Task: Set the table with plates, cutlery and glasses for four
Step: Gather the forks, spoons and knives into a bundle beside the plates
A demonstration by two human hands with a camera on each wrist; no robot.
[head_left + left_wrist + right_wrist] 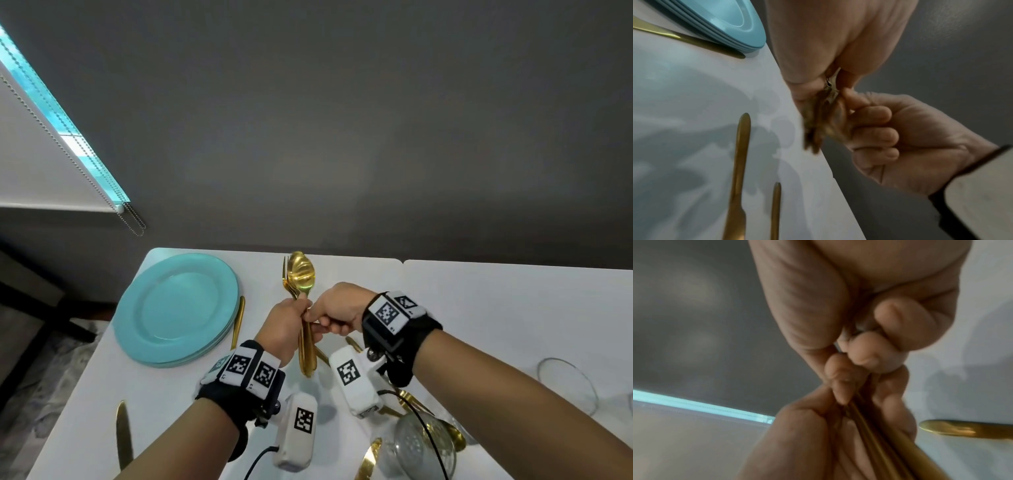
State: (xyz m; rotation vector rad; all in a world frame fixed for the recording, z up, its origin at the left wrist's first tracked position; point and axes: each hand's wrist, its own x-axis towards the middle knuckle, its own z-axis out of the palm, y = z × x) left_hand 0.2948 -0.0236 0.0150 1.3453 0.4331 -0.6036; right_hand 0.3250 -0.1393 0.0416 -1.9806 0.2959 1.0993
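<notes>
Above the white table (479, 308), my left hand (296, 313) grips a bundle of gold cutlery (306, 349) upright; a spoon bowl (301, 270) and fork tines stick out on top. My right hand (317, 322) pinches the same bundle just below the left thumb. In the left wrist view the blurred handles (818, 123) hang between both hands. The right wrist view shows my right fingers (857, 356) curled on the handles (881, 434). A stack of teal plates (176, 308) sits at the far left, with a gold knife (238, 320) along its right rim.
Another gold knife (124, 435) lies near the table's left edge. Clear glasses (424, 442) and more gold cutlery (411, 401) crowd the near right, with a further glass (568, 383) beyond. Two gold handles (740, 162) lie under my hands. A grey wall stands behind.
</notes>
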